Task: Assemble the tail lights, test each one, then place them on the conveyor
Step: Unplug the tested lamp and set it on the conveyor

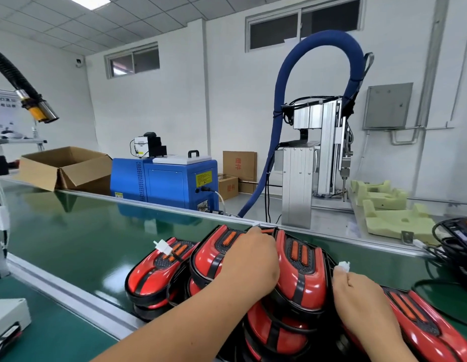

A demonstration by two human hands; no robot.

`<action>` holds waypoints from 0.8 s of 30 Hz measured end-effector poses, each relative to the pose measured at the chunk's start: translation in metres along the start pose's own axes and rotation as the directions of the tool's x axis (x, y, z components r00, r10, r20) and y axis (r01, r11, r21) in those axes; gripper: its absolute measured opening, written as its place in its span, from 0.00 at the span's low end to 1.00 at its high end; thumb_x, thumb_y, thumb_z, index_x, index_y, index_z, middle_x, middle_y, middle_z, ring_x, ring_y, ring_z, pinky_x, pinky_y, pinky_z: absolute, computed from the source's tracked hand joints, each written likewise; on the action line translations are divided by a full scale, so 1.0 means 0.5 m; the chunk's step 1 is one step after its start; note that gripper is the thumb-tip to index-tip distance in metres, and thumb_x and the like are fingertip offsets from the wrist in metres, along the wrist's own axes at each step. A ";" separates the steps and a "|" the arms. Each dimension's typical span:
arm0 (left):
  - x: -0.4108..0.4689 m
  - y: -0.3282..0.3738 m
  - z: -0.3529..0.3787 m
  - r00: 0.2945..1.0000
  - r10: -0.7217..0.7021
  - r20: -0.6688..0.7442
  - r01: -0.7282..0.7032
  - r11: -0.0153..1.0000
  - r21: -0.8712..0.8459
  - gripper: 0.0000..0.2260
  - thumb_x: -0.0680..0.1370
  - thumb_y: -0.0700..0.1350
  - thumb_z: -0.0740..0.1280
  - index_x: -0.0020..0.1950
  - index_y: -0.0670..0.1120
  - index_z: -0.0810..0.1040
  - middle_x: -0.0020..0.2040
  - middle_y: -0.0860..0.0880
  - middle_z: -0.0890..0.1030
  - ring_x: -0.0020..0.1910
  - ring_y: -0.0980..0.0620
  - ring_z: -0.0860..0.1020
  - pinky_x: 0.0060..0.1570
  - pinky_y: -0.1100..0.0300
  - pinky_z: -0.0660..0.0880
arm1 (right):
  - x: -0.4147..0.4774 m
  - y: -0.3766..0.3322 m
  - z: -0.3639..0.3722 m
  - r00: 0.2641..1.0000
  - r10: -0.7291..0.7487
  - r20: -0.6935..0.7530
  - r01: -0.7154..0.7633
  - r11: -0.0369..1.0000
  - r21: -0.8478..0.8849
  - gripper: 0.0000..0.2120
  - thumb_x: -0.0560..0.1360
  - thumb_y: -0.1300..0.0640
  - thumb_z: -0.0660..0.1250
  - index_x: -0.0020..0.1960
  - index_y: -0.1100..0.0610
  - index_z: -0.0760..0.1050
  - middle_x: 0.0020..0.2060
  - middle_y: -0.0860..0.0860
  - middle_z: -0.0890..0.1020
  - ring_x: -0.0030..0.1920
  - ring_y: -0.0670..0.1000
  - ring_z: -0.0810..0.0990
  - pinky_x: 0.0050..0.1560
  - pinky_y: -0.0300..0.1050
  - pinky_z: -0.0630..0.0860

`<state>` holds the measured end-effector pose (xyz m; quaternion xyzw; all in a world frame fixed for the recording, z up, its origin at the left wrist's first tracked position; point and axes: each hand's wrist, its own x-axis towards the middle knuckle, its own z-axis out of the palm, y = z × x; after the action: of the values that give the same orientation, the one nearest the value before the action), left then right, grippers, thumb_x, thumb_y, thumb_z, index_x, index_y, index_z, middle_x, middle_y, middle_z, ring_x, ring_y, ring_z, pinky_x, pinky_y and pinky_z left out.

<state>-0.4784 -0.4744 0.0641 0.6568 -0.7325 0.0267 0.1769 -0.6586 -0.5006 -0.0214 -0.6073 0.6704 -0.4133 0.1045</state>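
Observation:
Several red and black tail lights lie stacked on the green conveyor (78, 231) in front of me. My left hand (249, 259) rests on top of the pile, between one tail light (209, 250) and another tail light (303, 270), fingers curled over the far edge. My right hand (357, 296) pinches a small white connector (343, 265) beside that light. A further tail light (423, 325) lies under my right wrist. The leftmost tail light (154, 275) has a white plug (163, 247) lying on it.
A blue machine (164, 181) and an open cardboard box (65, 168) stand beyond the belt. A dispensing rig (318, 158) with a blue hose (279, 105) and pale foam fixtures (384, 205) are at the right. More tail lights with black cables (459, 239) sit far right.

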 end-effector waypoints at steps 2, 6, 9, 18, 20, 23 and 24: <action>-0.003 0.002 -0.004 1.000 0.016 -0.010 -0.016 1.000 -0.008 0.08 0.77 0.37 0.59 0.40 0.47 0.68 0.44 0.48 0.64 0.43 0.48 0.68 0.46 0.55 0.71 | 0.001 -0.001 -0.003 1.000 -0.008 -0.004 0.008 1.000 0.014 0.29 0.81 0.46 0.45 0.24 0.56 0.64 0.26 0.52 0.75 0.32 0.54 0.75 0.35 0.47 0.67; -0.011 0.006 -0.009 1.000 0.025 -0.018 -0.025 1.000 -0.009 0.06 0.77 0.36 0.59 0.43 0.46 0.70 0.45 0.48 0.65 0.43 0.48 0.69 0.47 0.55 0.71 | -0.002 -0.008 -0.014 1.000 -0.021 -0.006 0.021 1.000 -0.002 0.28 0.82 0.49 0.47 0.26 0.56 0.66 0.29 0.53 0.76 0.34 0.51 0.74 0.36 0.48 0.67; -0.019 -0.003 -0.017 0.999 0.021 -0.040 -0.022 1.000 -0.011 0.06 0.78 0.37 0.59 0.48 0.45 0.74 0.48 0.48 0.67 0.44 0.48 0.70 0.49 0.55 0.72 | -0.006 -0.015 -0.029 0.997 -0.044 -0.065 0.041 0.998 -0.043 0.27 0.82 0.49 0.47 0.29 0.57 0.69 0.30 0.52 0.76 0.34 0.48 0.73 0.37 0.49 0.66; -0.052 -0.083 -0.087 0.985 -0.095 -0.146 0.091 0.995 -0.033 0.14 0.80 0.39 0.58 0.61 0.46 0.79 0.58 0.46 0.74 0.55 0.46 0.76 0.55 0.55 0.73 | 0.004 -0.112 -0.051 0.975 -0.145 -0.171 0.133 0.988 -0.077 0.29 0.81 0.45 0.45 0.29 0.58 0.70 0.40 0.59 0.79 0.35 0.56 0.73 0.39 0.50 0.69; -0.067 -0.102 -0.097 0.981 -0.120 -0.151 0.115 0.992 -0.044 0.13 0.80 0.39 0.58 0.59 0.45 0.79 0.56 0.46 0.74 0.54 0.46 0.76 0.54 0.55 0.74 | 0.003 -0.134 -0.050 0.975 -0.161 -0.156 0.154 0.986 -0.057 0.29 0.81 0.47 0.46 0.29 0.60 0.71 0.42 0.61 0.81 0.39 0.58 0.73 0.40 0.50 0.69; -0.094 -0.140 -0.105 0.972 -0.152 -0.181 0.143 0.988 -0.061 0.10 0.79 0.38 0.58 0.50 0.44 0.79 0.48 0.48 0.72 0.49 0.47 0.75 0.49 0.56 0.73 | -0.016 -0.183 -0.038 0.961 -0.252 -0.119 0.252 0.968 -0.010 0.29 0.82 0.50 0.47 0.28 0.59 0.71 0.29 0.56 0.76 0.38 0.58 0.76 0.44 0.53 0.72; -0.107 -0.155 -0.109 0.967 -0.168 -0.194 0.155 0.985 -0.078 0.10 0.80 0.39 0.58 0.51 0.44 0.79 0.48 0.49 0.72 0.49 0.48 0.75 0.50 0.56 0.73 | -0.028 -0.206 -0.030 0.951 -0.289 -0.110 0.291 0.957 0.004 0.28 0.82 0.49 0.47 0.28 0.58 0.70 0.26 0.54 0.74 0.34 0.55 0.75 0.41 0.51 0.71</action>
<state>-0.3870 -0.4194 0.0843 0.7024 -0.6556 0.0550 0.2715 -0.5899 -0.4737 0.0532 -0.6747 0.5746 -0.4631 0.0124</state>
